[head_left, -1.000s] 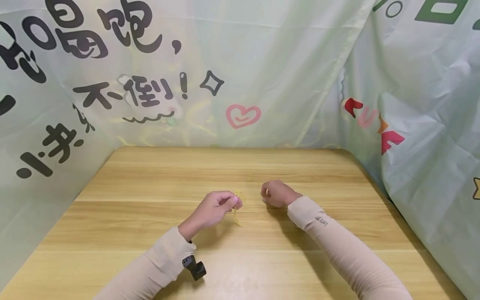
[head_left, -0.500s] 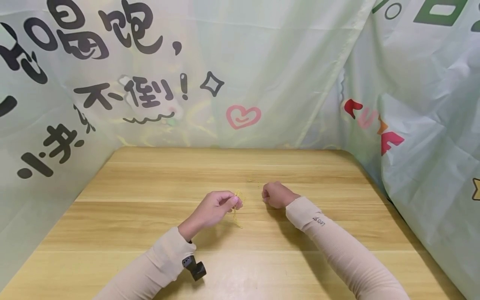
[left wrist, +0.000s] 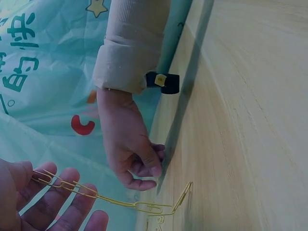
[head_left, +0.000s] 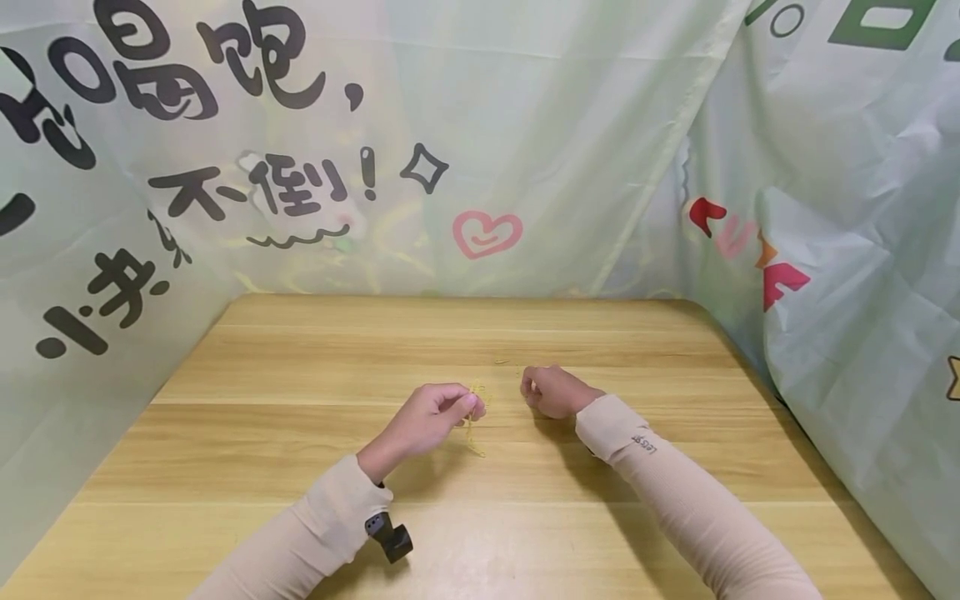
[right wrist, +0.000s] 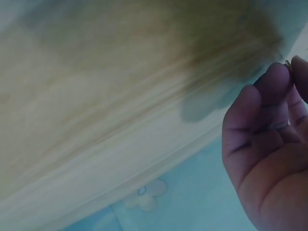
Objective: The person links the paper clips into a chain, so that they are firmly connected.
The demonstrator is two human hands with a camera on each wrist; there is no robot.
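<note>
A chain of yellow paper clips (left wrist: 115, 201) dangles from my left hand (head_left: 427, 419), which pinches one end between thumb and fingertips. In the left wrist view the chain runs across the fingers, and its far links angle toward the tabletop. To the right, my right hand (head_left: 557, 392) is low over the table, its fingers curled. The right wrist view shows a bit of gold wire, the end of a paper clip (right wrist: 288, 65), pinched between thumb and index finger; the fingers hide the rest of it.
On the wooden table (head_left: 300, 350), a loose yellow clip (head_left: 501, 362) lies just beyond the hands. Printed fabric sheets (head_left: 585, 150) enclose the table's back and sides. A black camera (head_left: 390, 537) is strapped at the left wrist.
The right hand shifts only slightly; its fingers draw together half a second ago and stand a little more apart now. The left hand and its chain stay in place.
</note>
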